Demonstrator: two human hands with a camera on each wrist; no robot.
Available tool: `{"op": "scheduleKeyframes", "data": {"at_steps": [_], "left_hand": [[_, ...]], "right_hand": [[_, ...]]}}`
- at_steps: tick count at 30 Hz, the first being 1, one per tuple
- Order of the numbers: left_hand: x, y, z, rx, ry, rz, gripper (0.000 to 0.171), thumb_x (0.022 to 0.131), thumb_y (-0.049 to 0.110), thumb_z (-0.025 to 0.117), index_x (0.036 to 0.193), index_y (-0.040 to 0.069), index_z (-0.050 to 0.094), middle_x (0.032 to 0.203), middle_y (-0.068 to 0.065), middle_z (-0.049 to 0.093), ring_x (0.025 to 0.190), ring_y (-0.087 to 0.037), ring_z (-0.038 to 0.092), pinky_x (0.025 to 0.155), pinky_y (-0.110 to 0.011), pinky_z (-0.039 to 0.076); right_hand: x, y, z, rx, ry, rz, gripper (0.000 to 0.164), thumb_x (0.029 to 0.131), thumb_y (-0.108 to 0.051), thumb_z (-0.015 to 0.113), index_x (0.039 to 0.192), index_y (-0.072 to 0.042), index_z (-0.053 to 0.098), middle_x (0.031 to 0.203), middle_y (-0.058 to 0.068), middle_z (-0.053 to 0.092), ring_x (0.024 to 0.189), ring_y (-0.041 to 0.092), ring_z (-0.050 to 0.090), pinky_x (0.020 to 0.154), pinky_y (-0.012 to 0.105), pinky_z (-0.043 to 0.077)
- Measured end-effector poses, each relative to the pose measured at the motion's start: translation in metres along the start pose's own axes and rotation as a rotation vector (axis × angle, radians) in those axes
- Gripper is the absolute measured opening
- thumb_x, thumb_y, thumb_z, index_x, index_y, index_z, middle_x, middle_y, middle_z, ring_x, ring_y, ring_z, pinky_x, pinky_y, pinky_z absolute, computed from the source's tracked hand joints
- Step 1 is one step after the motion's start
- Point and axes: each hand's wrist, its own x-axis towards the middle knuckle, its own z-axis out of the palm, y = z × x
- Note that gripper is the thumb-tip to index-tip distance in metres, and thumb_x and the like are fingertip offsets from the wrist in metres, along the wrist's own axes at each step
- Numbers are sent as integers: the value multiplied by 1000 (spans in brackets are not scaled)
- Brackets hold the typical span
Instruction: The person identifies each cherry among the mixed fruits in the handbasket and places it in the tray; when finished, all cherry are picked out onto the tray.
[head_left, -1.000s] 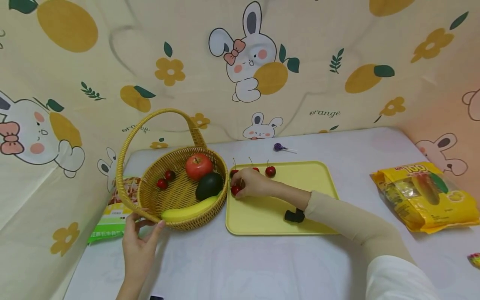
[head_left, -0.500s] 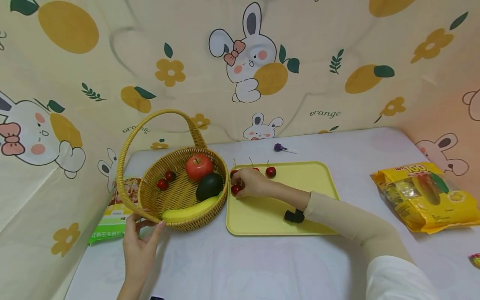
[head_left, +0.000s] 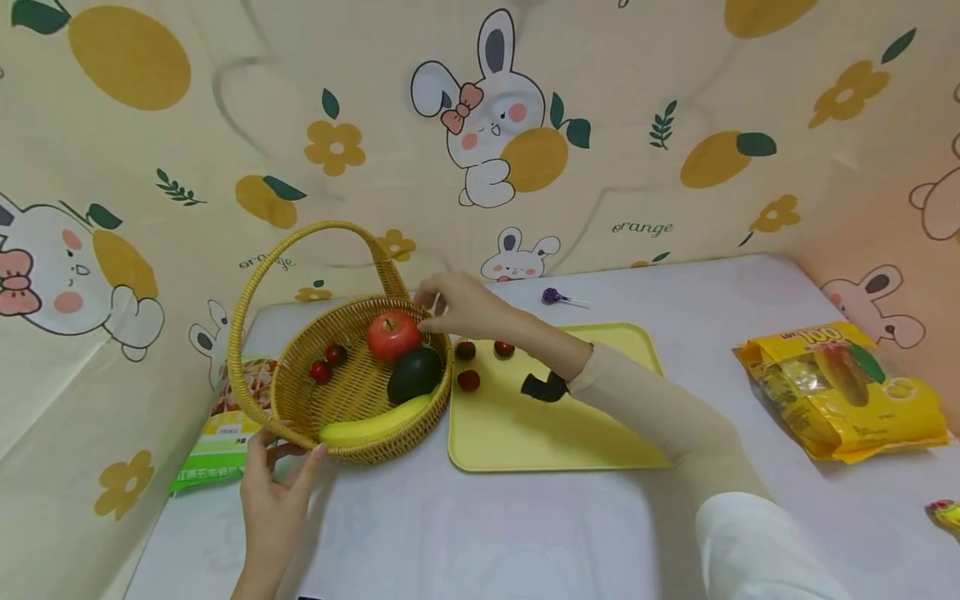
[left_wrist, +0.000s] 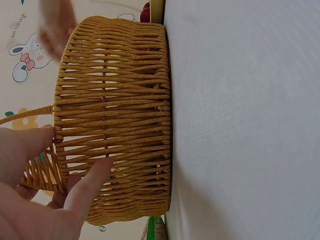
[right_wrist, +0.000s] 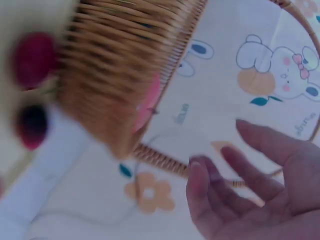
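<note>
A round wicker basket (head_left: 300, 400) with a tall handle stands left of the yellow tray (head_left: 555, 450). Inside it are a red apple (head_left: 393, 336), a dark green avocado (head_left: 415, 375), a banana (head_left: 375, 423) and two cherries (head_left: 328, 362). My left hand (head_left: 276, 500) holds the basket's rim at the handle's near base, its thumb along the outer wall (left_wrist: 115, 120). Above the basket's back right rim hovers my right hand (head_left: 461, 307), beside the apple. Its fingers (right_wrist: 262, 135) are loosely bent, with nothing seen between them. Cherries (head_left: 468, 381) lie at the tray's left end; my forearm covers part of the tray.
Behind the tray lies a purple lollipop (head_left: 553, 296). A yellow snack bag (head_left: 840, 392) is at the right, with a small wrapped candy (head_left: 943, 512) nearer the edge. A green-and-white food package (head_left: 217, 450) sits partly behind the basket. A printed cloth hangs at the back.
My right hand has left the cherry at the tray's left end and moved up and left to the basket's back rim. That cherry stays on the tray. My left hand keeps its hold.
</note>
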Motion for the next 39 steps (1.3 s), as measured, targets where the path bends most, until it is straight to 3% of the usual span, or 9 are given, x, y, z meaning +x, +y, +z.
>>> {"op": "scheduleKeyframes", "data": {"at_steps": [5,8,14,23,27,33,39], "left_hand": [[-1,-1,0,24,6,-13,49,86,-9,72,128,-5,47,119,-6,51,98,-9,56,69,-10,55],[-1,-1,0,30,6,-17,48,87,-8,72,128,-4,48,118,-5,50,98,-9,56,69,-9,55],[0,-1,-1,32,9,-15,48,87,-8,72,128,-6,48,119,-5,51,98,-8,55,69,-10,55],[2,-1,-1,-4,9,-1,46,86,-12,71,124,-8,47,118,-12,52,97,-11,57,70,-13,56],[2,-2,0,-9,8,12,45,86,-12,71,123,-7,48,117,-11,52,96,-12,58,70,-13,57],[1,-2,0,2,7,12,45,86,-11,71,124,-7,48,118,-9,52,96,-11,57,68,-12,56],[1,-2,0,23,8,-4,47,86,-9,73,125,-6,48,118,-8,51,96,-10,56,68,-11,55]], "right_hand": [[57,-24,20,58,-189,-115,31,89,-12,76,117,0,68,109,13,67,99,24,59,83,22,50],[86,-34,39,140,-317,-143,38,90,-12,76,124,0,65,119,12,65,111,23,57,91,21,48],[120,-41,83,296,-450,-82,43,91,-7,73,132,2,60,133,14,59,120,21,55,89,17,49],[128,-36,118,267,-535,-29,44,91,0,69,134,3,59,132,15,61,119,21,58,86,15,49],[127,-31,122,243,-576,-21,44,92,3,67,135,5,57,132,19,61,119,25,58,84,16,49],[127,-29,125,240,-593,-23,42,91,4,67,132,5,59,128,19,62,109,20,59,82,17,50],[127,-25,129,251,-613,16,42,90,6,68,132,3,60,129,15,62,117,20,57,84,15,50]]}}
